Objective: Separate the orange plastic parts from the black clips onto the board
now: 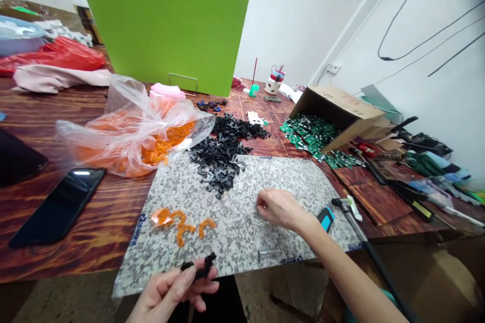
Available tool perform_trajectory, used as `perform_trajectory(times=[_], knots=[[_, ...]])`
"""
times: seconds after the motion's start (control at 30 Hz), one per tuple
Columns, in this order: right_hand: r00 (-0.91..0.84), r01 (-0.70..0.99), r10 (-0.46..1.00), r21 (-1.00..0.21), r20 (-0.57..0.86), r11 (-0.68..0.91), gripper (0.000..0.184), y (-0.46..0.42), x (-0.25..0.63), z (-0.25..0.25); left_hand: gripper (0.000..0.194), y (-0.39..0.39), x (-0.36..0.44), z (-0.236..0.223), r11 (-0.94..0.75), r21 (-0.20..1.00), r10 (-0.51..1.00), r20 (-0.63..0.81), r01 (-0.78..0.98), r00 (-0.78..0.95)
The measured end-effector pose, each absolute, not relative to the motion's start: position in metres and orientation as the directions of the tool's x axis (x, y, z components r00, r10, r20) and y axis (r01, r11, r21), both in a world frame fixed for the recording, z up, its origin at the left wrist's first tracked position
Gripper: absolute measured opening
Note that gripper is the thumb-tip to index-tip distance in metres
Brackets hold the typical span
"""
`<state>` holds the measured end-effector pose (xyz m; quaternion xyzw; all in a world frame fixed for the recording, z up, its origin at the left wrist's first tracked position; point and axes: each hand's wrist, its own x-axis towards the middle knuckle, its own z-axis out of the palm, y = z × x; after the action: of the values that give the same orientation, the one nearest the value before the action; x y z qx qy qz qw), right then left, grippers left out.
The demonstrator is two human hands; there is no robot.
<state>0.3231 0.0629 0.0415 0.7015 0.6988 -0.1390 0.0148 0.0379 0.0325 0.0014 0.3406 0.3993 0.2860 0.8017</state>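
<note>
A person's left hand (170,287) pinches a small black moulded plastic piece (202,266) between thumb and fingers at the near edge of a grey speckled stone-pattern board (242,242), while the right hand (278,209) rests curled, fingertips down on the board; whether it grips anything cannot be told. Small orange plastic pieces (182,224) lie in a loose row on the board, left of centre, near a heap of black plastic pieces (220,156). On the red-brown wooden table (76,252) sit a clear plastic bag of orange pieces (132,136), a black smartphone (56,207) and a tipped cardboard box (333,111) spilling green packets (308,136). A long black rod with a blue grip (326,218) runs just beside the right wrist, and a bright green panel (162,20) stands behind the table
</note>
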Motion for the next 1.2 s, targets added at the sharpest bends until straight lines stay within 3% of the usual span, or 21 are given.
perform_trajectory(times=[0.13, 0.3, 0.5, 0.67, 0.87, 1.03, 1.2], knots=[[0.043, 0.961, 0.989, -0.266, -0.138, -0.079, 0.011, 0.057, 0.329, 0.033, 0.041, 0.017, 0.032, -0.007, 0.535, 0.830, 0.750, -0.382, -0.155, 0.540], [0.095, 0.877, 0.996, -0.474, 0.005, -0.081, 0.008, 0.051, 0.342, 0.025, 0.034, 0.007, 0.024, -0.001, 0.467, 0.875, 0.777, -0.336, -0.129, 0.532], [0.301, 0.706, 0.923, -0.707, 0.238, -0.048, 0.021, 0.064, 0.356, 0.010, 0.031, 0.010, 0.021, 0.005, 0.483, 0.845, 0.816, -0.340, -0.230, 0.467], [0.455, 0.556, 0.843, -0.831, 0.286, -0.019, 0.029, 0.074, 0.361, 0.006, 0.029, 0.009, 0.017, 0.004, 0.501, 0.823, 0.816, -0.347, -0.266, 0.462], [0.444, 0.378, 0.873, -0.925, 0.200, 0.019, 0.039, 0.051, 0.326, 0.015, 0.030, 0.010, 0.016, 0.009, 0.467, 0.856, 0.820, -0.324, -0.223, 0.471], [0.339, 0.276, 0.931, -0.960, 0.137, 0.040, 0.028, 0.003, 0.249, 0.025, 0.032, 0.010, 0.027, 0.022, 0.396, 0.891, 0.850, -0.265, -0.220, 0.456], [0.224, 0.436, 0.930, -0.883, 0.292, 0.173, 0.009, -0.042, 0.181, 0.029, 0.032, 0.006, 0.035, 0.020, 0.352, 0.905, 0.847, -0.199, -0.238, 0.493]])
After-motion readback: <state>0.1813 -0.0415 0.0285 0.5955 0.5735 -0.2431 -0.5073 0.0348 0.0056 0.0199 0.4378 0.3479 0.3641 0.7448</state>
